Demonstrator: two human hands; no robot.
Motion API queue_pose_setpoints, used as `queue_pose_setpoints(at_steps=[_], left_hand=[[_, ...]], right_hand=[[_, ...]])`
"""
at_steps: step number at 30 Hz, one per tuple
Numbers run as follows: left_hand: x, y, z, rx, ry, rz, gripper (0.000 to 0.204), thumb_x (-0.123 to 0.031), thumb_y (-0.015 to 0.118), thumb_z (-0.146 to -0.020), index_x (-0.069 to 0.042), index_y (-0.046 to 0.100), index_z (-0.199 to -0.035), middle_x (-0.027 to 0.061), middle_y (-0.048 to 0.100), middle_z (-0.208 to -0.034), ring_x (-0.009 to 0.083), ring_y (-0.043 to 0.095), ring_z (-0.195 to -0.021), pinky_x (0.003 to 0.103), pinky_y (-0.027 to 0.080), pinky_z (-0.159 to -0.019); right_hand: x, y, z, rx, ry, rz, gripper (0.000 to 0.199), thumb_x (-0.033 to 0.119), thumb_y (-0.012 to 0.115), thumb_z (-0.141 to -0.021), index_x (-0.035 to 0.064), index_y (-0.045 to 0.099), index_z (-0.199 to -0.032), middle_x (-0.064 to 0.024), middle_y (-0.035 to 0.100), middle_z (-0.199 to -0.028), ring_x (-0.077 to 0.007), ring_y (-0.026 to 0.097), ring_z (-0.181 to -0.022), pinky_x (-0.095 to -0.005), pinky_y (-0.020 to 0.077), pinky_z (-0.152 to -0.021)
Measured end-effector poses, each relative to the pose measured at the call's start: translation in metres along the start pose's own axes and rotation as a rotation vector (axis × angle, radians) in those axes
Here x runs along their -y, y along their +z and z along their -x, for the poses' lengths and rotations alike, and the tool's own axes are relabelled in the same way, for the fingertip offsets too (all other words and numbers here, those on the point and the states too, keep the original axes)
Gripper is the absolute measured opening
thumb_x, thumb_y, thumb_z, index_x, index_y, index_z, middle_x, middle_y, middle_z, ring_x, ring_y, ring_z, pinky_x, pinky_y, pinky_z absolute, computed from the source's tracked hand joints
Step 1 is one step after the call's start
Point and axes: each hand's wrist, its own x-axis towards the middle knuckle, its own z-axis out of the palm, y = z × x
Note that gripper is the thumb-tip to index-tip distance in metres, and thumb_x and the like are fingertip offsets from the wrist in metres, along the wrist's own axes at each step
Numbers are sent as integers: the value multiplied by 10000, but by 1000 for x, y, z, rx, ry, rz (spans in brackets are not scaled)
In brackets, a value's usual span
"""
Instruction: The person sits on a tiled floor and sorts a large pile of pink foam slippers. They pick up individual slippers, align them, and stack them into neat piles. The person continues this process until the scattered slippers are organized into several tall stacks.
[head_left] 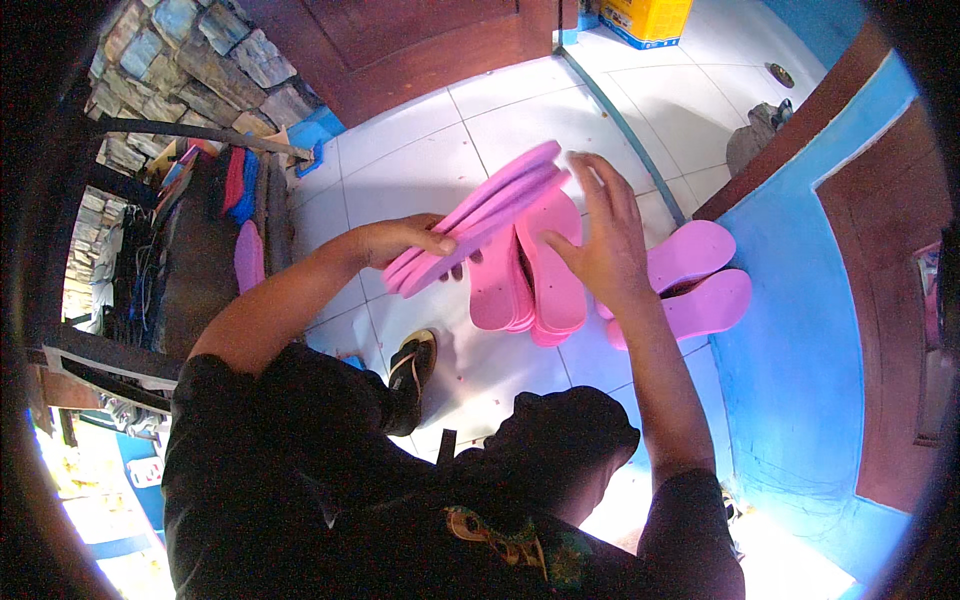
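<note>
A small stack of pink flip-flop soles (500, 208) is gripped near its lower end by my left hand (408, 241), the thumb on top and the fingers underneath. The stack tilts up toward the right. Close to its far end, my right hand (608, 240) is open, thumb and fingers apart, with nothing in it. Beneath the held soles, two piles of pink soles (558, 292) stand side by side on the floor, partly covered by the held stack. Further right lie more pink soles (692, 252), partly hidden by my right forearm.
White floor tiles (400, 150) run under everything. At left stands a dark bench (195, 240) with red, blue and pink sheets. A blue wall (800, 370) borders the right. A brown door (400, 50) and a yellow box (646, 20) are at the back. A sandalled foot (412, 372) is nearby.
</note>
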Motion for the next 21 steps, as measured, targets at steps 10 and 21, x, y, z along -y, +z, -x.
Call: queue_pose_setpoints(at_steps=[10, 21], left_hand=[[-8, 4, -6, 185, -50, 162, 776, -493, 662, -790, 19, 429, -1323, 179, 591, -1162, 215, 625, -821, 339, 517, -724], [-17, 29, -26, -165, -43, 297, 629, -384, 608, -775, -4, 502, -1265, 184, 618, -1106, 241, 653, -884, 360, 530, -839]], right_hand=[[-10, 19, 10, -64, 41, -312, 828, 133, 805, -702, 111, 380, -1412, -181, 388, -1401, -358, 497, -1209, -437, 446, -1004], [4, 52, 19, -33, 58, -435, 856, 171, 772, -750, -17, 287, -1431, -219, 436, -1363, -403, 432, -1246, -463, 329, -1078]])
